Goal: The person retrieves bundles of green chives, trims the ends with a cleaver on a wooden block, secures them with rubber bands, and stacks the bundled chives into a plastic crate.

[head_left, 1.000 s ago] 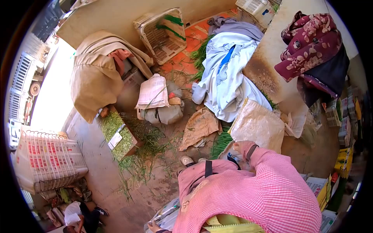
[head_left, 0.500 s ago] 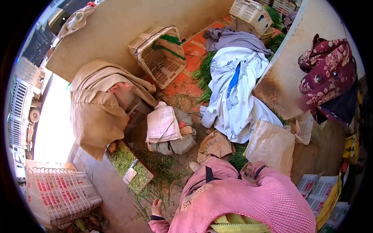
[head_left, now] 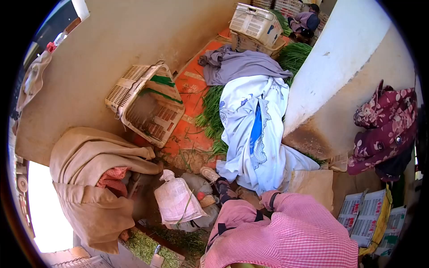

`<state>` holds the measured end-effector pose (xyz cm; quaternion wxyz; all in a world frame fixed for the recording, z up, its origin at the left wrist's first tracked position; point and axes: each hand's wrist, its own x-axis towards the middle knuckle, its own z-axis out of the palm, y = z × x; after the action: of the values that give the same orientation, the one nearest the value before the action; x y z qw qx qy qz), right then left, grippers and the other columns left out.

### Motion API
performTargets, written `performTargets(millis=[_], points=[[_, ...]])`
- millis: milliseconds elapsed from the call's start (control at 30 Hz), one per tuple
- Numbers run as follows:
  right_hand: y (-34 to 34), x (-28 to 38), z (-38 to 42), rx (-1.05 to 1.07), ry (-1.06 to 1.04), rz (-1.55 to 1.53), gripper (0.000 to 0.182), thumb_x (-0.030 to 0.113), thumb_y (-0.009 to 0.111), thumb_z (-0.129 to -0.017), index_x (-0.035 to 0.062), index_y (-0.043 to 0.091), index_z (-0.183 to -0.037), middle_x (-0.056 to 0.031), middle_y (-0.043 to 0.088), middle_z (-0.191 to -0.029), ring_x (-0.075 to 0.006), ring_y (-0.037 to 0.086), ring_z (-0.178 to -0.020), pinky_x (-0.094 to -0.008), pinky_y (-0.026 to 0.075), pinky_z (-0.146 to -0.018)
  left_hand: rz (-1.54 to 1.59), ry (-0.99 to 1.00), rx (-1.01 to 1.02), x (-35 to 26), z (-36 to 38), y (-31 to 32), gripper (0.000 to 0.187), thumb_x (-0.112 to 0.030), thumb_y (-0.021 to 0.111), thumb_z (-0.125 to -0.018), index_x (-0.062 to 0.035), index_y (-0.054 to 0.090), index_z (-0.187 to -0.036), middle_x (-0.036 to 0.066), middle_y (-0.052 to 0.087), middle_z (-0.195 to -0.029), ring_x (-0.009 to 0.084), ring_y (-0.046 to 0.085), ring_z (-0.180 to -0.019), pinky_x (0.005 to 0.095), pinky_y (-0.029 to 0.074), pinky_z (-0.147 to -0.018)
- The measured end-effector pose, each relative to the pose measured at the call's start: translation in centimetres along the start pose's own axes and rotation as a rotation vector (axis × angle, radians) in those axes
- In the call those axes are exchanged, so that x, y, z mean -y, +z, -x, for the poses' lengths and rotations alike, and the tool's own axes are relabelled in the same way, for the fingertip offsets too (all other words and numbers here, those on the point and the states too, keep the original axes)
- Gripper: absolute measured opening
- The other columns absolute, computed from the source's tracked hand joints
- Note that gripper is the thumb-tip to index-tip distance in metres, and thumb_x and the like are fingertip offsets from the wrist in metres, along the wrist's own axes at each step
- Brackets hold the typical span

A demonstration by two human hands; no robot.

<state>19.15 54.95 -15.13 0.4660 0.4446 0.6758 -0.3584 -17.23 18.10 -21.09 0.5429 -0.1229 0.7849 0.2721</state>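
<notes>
My right hand (head_left: 267,198), at the end of a pink checked sleeve (head_left: 308,219) with a dark cuff, is beside the lower edge of a white and blue patterned cloth (head_left: 241,107). Its fingers are too hidden to show a grip. My left hand is out of view. The cloth lies over a pile of long green stalks (head_left: 212,111), with a grey cloth (head_left: 246,67) over its far end. Ahead of me my shoe (head_left: 209,174) stands on the floor beside a low padded seat with a pinkish-white sack (head_left: 178,201) on top.
An empty plastic crate (head_left: 129,91) lies tipped on orange sheeting. Brown sacking (head_left: 94,192) covers a heap at left. A tray of chopped greens (head_left: 143,246) holds a blade. Stacked crates (head_left: 254,24) and a crouching person (head_left: 306,21) are beyond. A floral garment (head_left: 386,125) hangs at right.
My view has shifted, and I have come nearer the cloth-covered pile, with one foot forward beside the seat. My left hand has left the view. My right hand has moved towards the cloth's lower edge.
</notes>
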Motion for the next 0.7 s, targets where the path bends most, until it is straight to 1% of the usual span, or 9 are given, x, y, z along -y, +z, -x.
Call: performTargets(millis=[167,233,300,433,467,533,567,633,700], points=[[-16.4,4.7,-10.3,0.002,-0.146,0.086,0.048,0.031,0.056,-0.078,0.0076,0.05,-0.119,-0.0161,0.056,-0.111,-0.03,0.053,-0.104,-0.0396,0.041,-0.087,-0.014,0.06,0.044,-17.5,-5.4,7.1,0.058,-0.016,0.067,-0.076,0.0002,0.041,-0.125,0.015,0.046,-0.123,0.0235,0.048,-0.11,0.0322,0.038,-0.093],[-22.3,5.5,-14.6,-0.064,-0.318,0.359,0.047,0.025,0.057,-0.076,0.0067,0.05,-0.119,-0.0167,0.057,-0.109,-0.0303,0.054,-0.103,-0.0389,0.043,-0.085,-0.012,0.064,0.045,-22.5,-7.0,8.6,0.059,-0.016,0.067,-0.076,0.0002,0.04,-0.125,0.015,0.046,-0.124,0.0233,0.048,-0.11,0.0321,0.038,-0.093],[-29.7,7.8,-18.4,-0.039,-0.206,0.222,0.048,0.022,0.058,-0.075,0.0072,0.05,-0.119,-0.0169,0.056,-0.111,-0.0284,0.053,-0.104,-0.038,0.045,-0.083,-0.003,0.053,0.04,-25.7,-8.4,9.6,0.059,-0.015,0.067,-0.076,0.0001,0.04,-0.126,0.014,0.045,-0.124,0.0231,0.047,-0.11,0.032,0.039,-0.092],[-41.5,10.9,-26.3,-0.038,-0.349,0.633,0.046,0.017,0.057,-0.075,0.0078,0.05,-0.119,-0.0145,0.057,-0.11,-0.0268,0.057,-0.098,-0.0369,0.046,-0.082,0.012,-0.003,0.037,-28.3,-10.5,11.5,0.06,-0.014,0.067,-0.076,-0.0001,0.038,-0.127,0.014,0.044,-0.126,0.0228,0.047,-0.111,0.0318,0.039,-0.092],[-42.2,10.7,-31.2,-0.189,-0.263,0.386,0.04,0.015,0.058,-0.074,0.007,0.054,-0.113,-0.014,0.059,-0.107,-0.0266,0.058,-0.096,-0.0369,0.047,-0.081,0.018,-0.025,0.034,-28.5,-11.1,12.2,0.06,-0.014,0.067,-0.076,-0.0001,0.038,-0.127,0.014,0.043,-0.126,0.0227,0.046,-0.111,0.0317,0.039,-0.092],[-44.9,11.0,-39.4,-0.288,-0.088,0.146,0.041,0.014,0.059,-0.074,0.0092,0.053,-0.115,-0.0138,0.059,-0.108,-0.0255,0.058,-0.098,-0.0369,0.047,-0.081,0.027,-0.08,0.03,-28.3,-12.2,13.2,0.061,-0.013,0.066,-0.076,-0.0002,0.037,-0.128,0.014,0.043,-0.127,0.0225,0.046,-0.111,0.0316,0.039,-0.092],[-46.9,11.6,-42.5,-0.246,-0.006,0.15,0.049,0.014,0.059,-0.076,0.0122,0.046,-0.123,-0.014,0.056,-0.112,-0.0246,0.056,-0.102,-0.0368,0.045,-0.084,0.029,-0.107,0.031,-28.0,-12.7,13.6,0.061,-0.013,0.066,-0.076,-0.0002,0.037,-0.128,0.013,0.042,-0.127,0.0224,0.046,-0.111,0.0316,0.039,-0.092],[-49.9,11.5,-46.2,-0.264,-0.064,0.172,0.059,0.014,0.058,-0.077,0.0115,0.035,-0.131,-0.0142,0.054,-0.116,-0.0244,0.051,-0.109,-0.037,0.041,-0.09,0.036,-0.166,0.031,-27.0,-13.5,14.5,0.062,-0.013,0.066,-0.076,-0.0003,0.036,-0.129,0.013,0.042,-0.128,0.0223,0.045,-0.112,0.0315,0.04,-0.092],[-50.9,10.7,-50.5,-0.307,-0.042,0.477,0.076,0.019,0.061,-0.075,0.0099,0.019,-0.138,-0.0135,0.043,-0.129,-0.025,0.038,-0.122,-0.037,0.03,-0.1,0.041,-0.223,0.03,-26.0,-13.8,15.0,0.062,-0.012,0.066,-0.076,-0.0004,0.035,-0.129,0.013,0.041,-0.128,0.0221,0.045,-0.112,0.0313,0.04,-0.092]])
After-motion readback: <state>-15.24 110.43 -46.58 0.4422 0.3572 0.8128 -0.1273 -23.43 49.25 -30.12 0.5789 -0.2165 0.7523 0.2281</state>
